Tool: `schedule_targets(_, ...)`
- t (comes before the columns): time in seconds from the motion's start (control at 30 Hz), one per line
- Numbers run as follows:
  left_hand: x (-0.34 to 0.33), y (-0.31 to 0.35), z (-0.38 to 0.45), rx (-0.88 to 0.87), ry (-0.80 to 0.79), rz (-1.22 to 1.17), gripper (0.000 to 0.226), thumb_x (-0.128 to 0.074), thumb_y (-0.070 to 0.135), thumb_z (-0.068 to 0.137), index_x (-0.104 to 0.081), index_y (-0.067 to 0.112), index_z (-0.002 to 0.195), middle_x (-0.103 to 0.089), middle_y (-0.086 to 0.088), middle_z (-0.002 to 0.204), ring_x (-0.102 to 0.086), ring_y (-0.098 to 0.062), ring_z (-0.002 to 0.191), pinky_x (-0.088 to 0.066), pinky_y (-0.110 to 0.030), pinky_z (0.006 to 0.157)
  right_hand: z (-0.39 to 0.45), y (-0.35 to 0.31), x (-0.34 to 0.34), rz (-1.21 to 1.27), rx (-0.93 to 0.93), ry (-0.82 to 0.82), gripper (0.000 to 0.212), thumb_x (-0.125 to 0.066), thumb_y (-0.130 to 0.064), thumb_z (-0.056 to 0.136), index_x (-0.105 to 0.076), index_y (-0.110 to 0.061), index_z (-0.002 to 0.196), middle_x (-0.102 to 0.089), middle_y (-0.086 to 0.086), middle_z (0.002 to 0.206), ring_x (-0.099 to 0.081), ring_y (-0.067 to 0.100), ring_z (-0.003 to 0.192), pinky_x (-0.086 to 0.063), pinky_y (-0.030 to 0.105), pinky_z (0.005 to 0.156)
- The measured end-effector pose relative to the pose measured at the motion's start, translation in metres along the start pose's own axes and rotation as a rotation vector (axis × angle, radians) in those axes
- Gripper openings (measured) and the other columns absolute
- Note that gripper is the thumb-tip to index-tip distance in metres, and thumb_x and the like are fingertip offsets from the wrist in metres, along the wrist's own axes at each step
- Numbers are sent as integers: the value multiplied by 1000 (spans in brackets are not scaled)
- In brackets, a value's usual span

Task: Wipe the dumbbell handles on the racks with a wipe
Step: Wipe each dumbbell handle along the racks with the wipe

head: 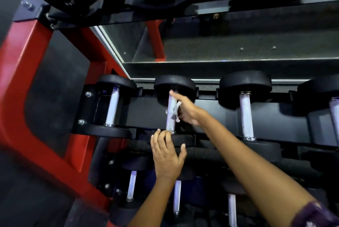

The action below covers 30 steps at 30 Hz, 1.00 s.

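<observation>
- The fingers (161,140) of the left hand (167,157) lie straight and slightly spread, tips against the near black head of the second dumbbell (174,109), thumb out to the right; they press rather than clench.
- Far left, the rack upright (20,83) is a broad red painted steel frame with a rounded corner and dark panels bolted to it.
- The leftmost dumbbell (112,106) on the middle shelf has round, matte black rubber heads and a slim metal handle that looks pale and finely knurled, with shiny collars at each end.
- The handle (171,116) of the second dumbbell is a straight knurled cylinder; its long axis runs away from the person, near end by the left hand, far end under the rear head.
- The wipe (175,112) is a small crumpled white sheet, bunched against the right side of that handle about halfway along.
- The right hand (185,110) pinches the wipe in curled fingers and holds it to the handle, one fingertip reaching up towards the far collar.
- Further right, the third dumbbell (246,115) lies parallel, same black heads and knurled bar.
- The lower shelf holds more dumbbells (177,197) with thinner handles.
- At the bottom right corner is a dark patterned sleeve (315,215).
</observation>
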<state>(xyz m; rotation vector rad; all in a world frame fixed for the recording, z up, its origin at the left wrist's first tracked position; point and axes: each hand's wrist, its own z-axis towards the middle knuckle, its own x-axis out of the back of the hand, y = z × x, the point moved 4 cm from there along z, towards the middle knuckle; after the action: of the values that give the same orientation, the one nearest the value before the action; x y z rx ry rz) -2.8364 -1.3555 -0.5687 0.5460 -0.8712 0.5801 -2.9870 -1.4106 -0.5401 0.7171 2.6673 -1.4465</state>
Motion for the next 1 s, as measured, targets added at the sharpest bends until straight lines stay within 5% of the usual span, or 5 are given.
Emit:
schedule_targets(0.27,2,2,1,-1,4,-2,46,-43,37,89,-42,3,119,-40,-14,120,-39,-34,121,-25,-49,111,-23,23,12,72,-157,-250,80,-17,-76,82,-54,-11,57,-57,1,49,-42,8,39,-30,17,46)
schedule_targets(0.53,3,2,0,-3,-14,5,47,-43,38,89,-42,3,120,-40,-13,121,-39,-33,122,-23,-48,112,-18,37,20,116,-184,-196,91,-9,-82,76,-55,-5,81,-52,8,70,-53,11,66,-40,20,63)
schedule_targets(0.7,1,1,1,-7,9,3,46,-44,37,89,-42,2,120,-39,-14,120,-39,-34,121,-24,-49,111,-14,40,9,-23,-179,-117,79,-6,-83,76,-39,-13,63,-38,-1,55,-23,7,47,-13,20,43)
schedule_targets(0.87,1,2,1,-15,5,-6,47,-43,37,89,-41,2,120,-39,-14,121,-39,-34,122,-23,-48,112,-13,34,18,21,-173,-220,98,-19,-91,67,-59,-5,90,-51,24,67,-26,10,54,-24,18,51)
schedule_targets(1.0,-1,0,2,-12,0,6,47,-43,38,90,-42,2,120,-39,-14,121,-38,-34,122,-21,-48,113,-15,29,6,-75,-167,-118,70,-15,-83,77,-39,-17,69,-28,1,61,-22,9,50,-23,14,35)
